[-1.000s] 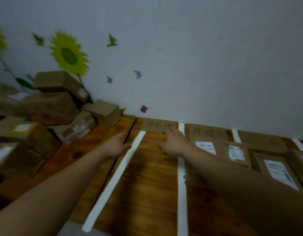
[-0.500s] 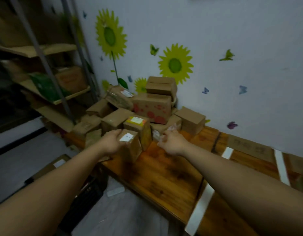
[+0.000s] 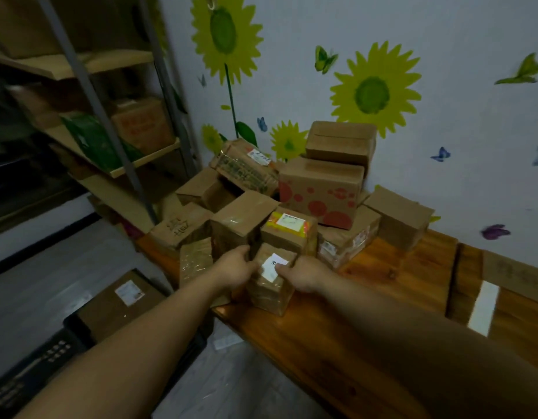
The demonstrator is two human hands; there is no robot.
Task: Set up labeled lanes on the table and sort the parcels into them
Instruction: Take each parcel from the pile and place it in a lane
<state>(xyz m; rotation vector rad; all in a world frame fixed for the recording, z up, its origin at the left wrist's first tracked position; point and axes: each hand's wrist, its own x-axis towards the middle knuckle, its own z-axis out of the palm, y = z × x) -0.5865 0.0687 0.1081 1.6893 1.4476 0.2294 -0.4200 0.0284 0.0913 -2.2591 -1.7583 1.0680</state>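
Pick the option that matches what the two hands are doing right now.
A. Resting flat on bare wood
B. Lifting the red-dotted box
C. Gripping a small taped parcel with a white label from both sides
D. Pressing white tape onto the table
C: the left hand and right hand clasp opposite sides of the small parcel, whose white label faces up at the front of the pile.
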